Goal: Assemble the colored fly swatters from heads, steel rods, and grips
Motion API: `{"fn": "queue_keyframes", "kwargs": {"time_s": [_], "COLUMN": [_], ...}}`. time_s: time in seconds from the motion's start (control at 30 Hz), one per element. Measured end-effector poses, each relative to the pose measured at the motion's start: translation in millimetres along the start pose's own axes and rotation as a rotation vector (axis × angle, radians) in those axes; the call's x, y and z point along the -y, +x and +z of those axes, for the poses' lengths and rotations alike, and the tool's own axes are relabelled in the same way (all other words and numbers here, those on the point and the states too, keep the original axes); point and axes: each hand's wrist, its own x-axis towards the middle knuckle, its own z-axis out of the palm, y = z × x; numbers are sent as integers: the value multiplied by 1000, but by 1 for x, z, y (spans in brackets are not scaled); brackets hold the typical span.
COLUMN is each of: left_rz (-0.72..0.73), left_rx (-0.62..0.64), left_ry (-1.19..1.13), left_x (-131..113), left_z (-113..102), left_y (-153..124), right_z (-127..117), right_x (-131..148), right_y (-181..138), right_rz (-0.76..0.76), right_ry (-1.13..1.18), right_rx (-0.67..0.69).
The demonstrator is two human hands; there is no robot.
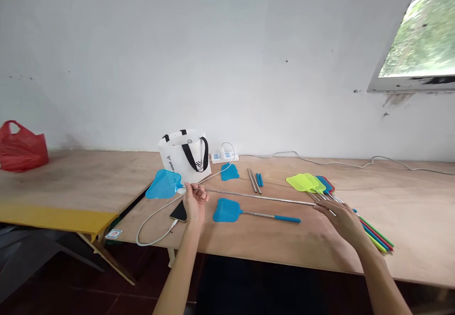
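A long fly swatter with a blue mesh head [164, 184] is stretched level above the table, its thin metal rod extended. My left hand [195, 204] pinches the rod just behind the head. My right hand [337, 217] is closed over the other end, hiding most of the handle. Under the rod lies a second blue fly swatter [227, 210], shorter, with its blue grip pointing right. Beyond my right hand, a bunch of swatters with yellow-green heads [302, 182] and blue heads lies on the table, partly covered by that hand; their coloured grips [380, 236] stick out to the right.
Behind the rod are a loose blue swatter head [230, 172], metal tubes [253, 180] and short blue pieces [259, 180]. A white tote bag [185, 158], a power strip [224, 156], and a phone [179, 211] with a white cable stand or lie nearby. A red bag [23, 149] sits far left.
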Motion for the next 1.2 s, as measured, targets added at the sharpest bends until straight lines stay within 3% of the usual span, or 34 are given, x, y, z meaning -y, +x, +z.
{"fn": "queue_keyframes", "kwargs": {"time_s": [0.13, 0.33, 0.43, 0.77, 0.9, 1.07, 1.2], "left_rz": [20, -322, -367, -424, -401, -324, -206], "left_rx": [14, 378, 466, 640, 540, 460, 309], "left_ry": [119, 290, 297, 387, 391, 371, 319], "left_x": [20, 84, 95, 79, 84, 86, 66], "left_z": [16, 55, 59, 52, 52, 55, 54], "left_y": [-17, -107, -130, -108, -112, -114, -92], "right_z": [-1, 19, 27, 13, 13, 28, 28], "right_x": [27, 151, 185, 186, 192, 196, 166], "right_y": [5, 4, -2, -1, -3, -5, 3], "right_rz": [-38, -265, -216, -31, -50, -138, -217], "right_ry": [88, 89, 83, 193, 224, 112, 9], "right_rx": [39, 120, 36, 142, 177, 116, 59]}}
